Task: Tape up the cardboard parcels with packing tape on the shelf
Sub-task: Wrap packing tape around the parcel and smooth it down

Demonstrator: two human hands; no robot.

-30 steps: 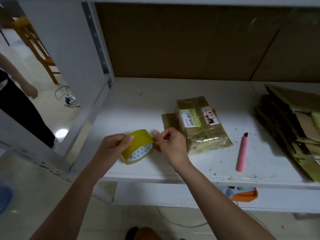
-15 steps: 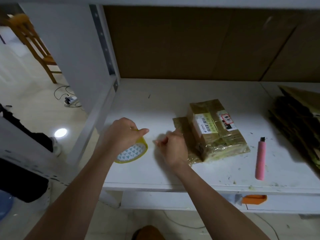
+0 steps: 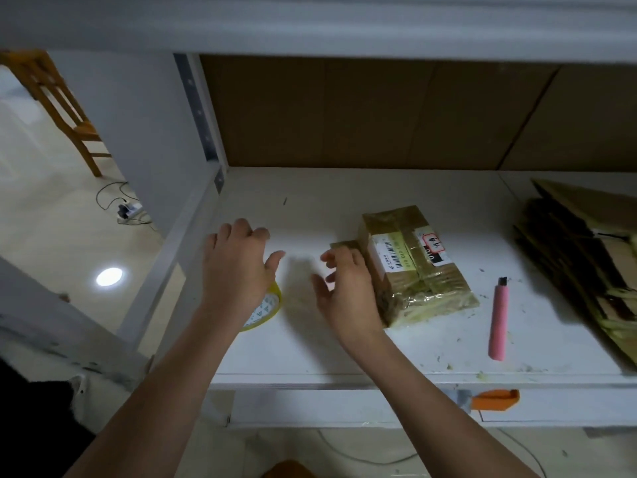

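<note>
A yellow roll of packing tape lies flat on the white shelf, partly hidden under my left wrist. My left hand hovers above it with relaxed fingers and holds nothing. My right hand is open, fingers loosely spread, just left of a taped cardboard parcel with a barcode label. It is close to the parcel's left side; contact cannot be told. A flatter cardboard piece pokes out behind the fingers.
A pink utility knife lies right of the parcel. Flattened cardboard is stacked at the far right. An orange object sits below the shelf edge. A wooden chair and a cable are on the floor at left.
My left hand has let go of the tape roll, which now lies on the shelf. Both hands opened and rose, and my right hand moved toward the parcel.
</note>
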